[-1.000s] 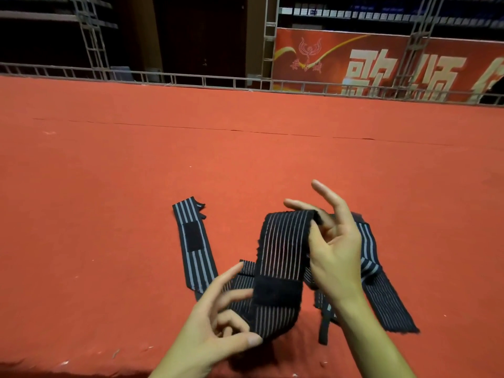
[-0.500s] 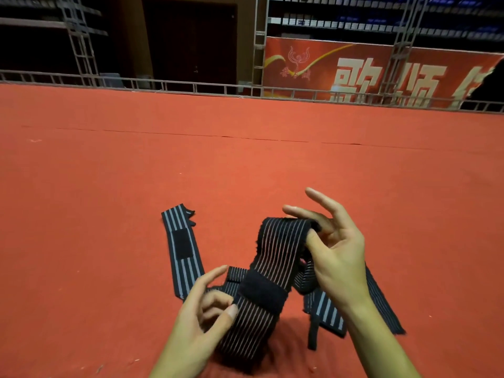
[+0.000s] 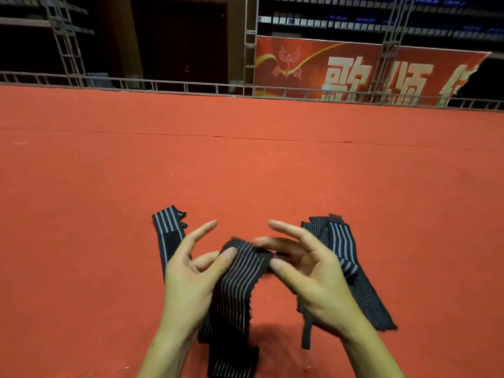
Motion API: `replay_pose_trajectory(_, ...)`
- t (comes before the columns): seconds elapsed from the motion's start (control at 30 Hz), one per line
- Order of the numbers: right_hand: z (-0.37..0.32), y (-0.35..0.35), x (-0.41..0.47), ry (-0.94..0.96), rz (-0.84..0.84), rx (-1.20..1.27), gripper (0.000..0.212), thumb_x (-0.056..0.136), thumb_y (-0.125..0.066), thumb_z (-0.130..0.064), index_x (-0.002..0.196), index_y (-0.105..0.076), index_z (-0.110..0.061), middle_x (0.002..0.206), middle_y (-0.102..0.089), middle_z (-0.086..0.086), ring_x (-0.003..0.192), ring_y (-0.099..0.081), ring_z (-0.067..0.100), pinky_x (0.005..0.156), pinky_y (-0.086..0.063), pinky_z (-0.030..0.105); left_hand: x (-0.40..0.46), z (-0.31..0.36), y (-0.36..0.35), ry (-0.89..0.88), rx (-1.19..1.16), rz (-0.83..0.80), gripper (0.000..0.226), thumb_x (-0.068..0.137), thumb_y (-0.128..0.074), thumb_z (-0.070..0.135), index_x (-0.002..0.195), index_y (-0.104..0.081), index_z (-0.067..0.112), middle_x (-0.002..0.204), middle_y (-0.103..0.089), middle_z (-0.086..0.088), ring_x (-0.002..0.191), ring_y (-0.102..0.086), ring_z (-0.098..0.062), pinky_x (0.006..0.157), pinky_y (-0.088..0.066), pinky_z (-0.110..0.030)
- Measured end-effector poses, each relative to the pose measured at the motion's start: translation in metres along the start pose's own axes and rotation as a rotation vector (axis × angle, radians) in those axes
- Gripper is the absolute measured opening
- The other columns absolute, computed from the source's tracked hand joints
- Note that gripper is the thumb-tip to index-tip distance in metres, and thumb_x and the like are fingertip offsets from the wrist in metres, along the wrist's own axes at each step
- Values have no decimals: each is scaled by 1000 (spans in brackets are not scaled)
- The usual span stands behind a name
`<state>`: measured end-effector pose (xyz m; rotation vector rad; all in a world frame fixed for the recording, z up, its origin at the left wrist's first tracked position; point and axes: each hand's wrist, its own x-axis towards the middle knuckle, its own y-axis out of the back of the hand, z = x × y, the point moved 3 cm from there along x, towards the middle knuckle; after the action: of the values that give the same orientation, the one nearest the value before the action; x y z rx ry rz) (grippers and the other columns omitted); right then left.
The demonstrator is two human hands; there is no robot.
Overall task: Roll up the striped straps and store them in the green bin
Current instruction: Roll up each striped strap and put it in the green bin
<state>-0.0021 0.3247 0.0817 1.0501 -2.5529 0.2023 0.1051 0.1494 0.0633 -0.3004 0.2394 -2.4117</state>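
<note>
I see both hands raised over the red carpet (image 3: 245, 173), working one striped strap (image 3: 240, 276) between them. The left hand (image 3: 191, 274) pinches the strap's upper end, its thumb pressed on the striped face near the top edge and its curled fingers behind the cloth; its forefinger points up and away, free of the fabric. The right hand (image 3: 308, 271) meets the same end from the right, thumb tip at the strap's right edge and the middle fingers reaching across the top, so it too grips the strap, though that part is blurred and I cannot tell exactly how the fingers lie. From the hands the strap hangs down toward me, dark with thin pale lines, and its lower end lies folded on the carpet at the near edge of the view.

A second strap (image 3: 167, 236) lies flat on the carpet to the left, partly hidden behind the left hand, with broader grey stripes and a dark patch across it. On the right, behind the right hand, a third strap (image 3: 341, 246) lies bunched at its far end and runs near and right along the carpet; a narrow black tail (image 3: 306, 331) lies beside the right wrist.

At the far side of the carpet a metal railing (image 3: 191, 87) runs across, with a red banner (image 3: 354, 69) bearing large pale characters behind it on the right. The green bin is not in my view.
</note>
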Motion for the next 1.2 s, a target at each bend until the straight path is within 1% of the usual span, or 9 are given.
replay_pose_trajectory(0.13,21,62,-1,-52,259,-248,45,103,-61,10,136,-64,-21,119,-80,-1,122,-72,16,104,-56,35,3,-16,20,-28,35,75,57,88,-85,15,135,-69,44,96,-82,-17,98,-75,-37,113,-48,-62)
replay_pose_trajectory(0.27,72,96,-3,-211,290,-629,45,100,-73,-15,136,-59,-37,113,-77,-19,111,-72,4,90,-52,20,-2,-27,26,-33,17,104,55,93,-81,12,135,-69,45,95,-81,-14,84,-54,-32,86,-48,-51)
replay_pose_trajectory(0.4,106,92,1,-248,229,-879,61,97,-77,-36,150,-46,-38,134,-64,-17,125,-61,9,104,-50,36,-6,-29,23,-35,67,123,52,93,-80,12,130,-70,47,88,-79,-8,75,-60,-26,89,-52,-50)
replay_pose_trajectory(0.47,112,87,8,-225,218,-921,62,99,-75,-36,152,-45,-40,141,-59,-15,133,-52,10,110,-44,34,-6,-31,22,-20,93,123,51,93,-81,14,131,-69,46,90,-79,-8,81,-70,-24,105,-53,-57)
replay_pose_trajectory(0.57,117,80,18,-200,188,-968,56,101,-72,-34,151,-48,-41,143,-57,-16,135,-50,13,107,-38,28,-3,-35,20,4,92,127,52,92,-81,14,131,-69,45,94,-80,-13,82,-70,-28,103,-53,-66)
replay_pose_trajectory(0.73,120,79,29,-164,188,-1066,46,100,-73,-31,143,-59,-38,144,-52,-13,135,-42,19,105,-38,28,3,-40,16,2,90,118,50,94,-80,12,130,-70,45,93,-79,-15,77,-66,-30,89,-57,-55)
replay_pose_trajectory(0.87,125,89,40,-195,184,-1207,46,97,-75,-39,141,-60,-45,149,-50,-8,139,-35,24,108,-48,44,7,-45,10,10,91,124,51,93,-80,10,132,-69,42,90,-79,-11,68,-61,-16,75,-54,-34)
replay_pose_trajectory(1.1,119,93,53,-190,158,-1136,38,100,-67,-32,134,-64,-48,106,-65,-21,99,-65,5,83,-57,38,10,-53,1,11,165,122,52,93,-82,13,130,-69,47,91,-79,-8,80,-68,-6,96,-51,-34)
replay_pose_trajectory(1.2,103,91,52,-149,217,-886,47,98,-67,-21,138,-63,-45,97,-62,-17,75,-60,6,75,-56,35,10,-47,-5,-5,191,92,57,90,-83,9,133,-68,43,92,-80,-5,86,-76,-8,91,-53,-18)
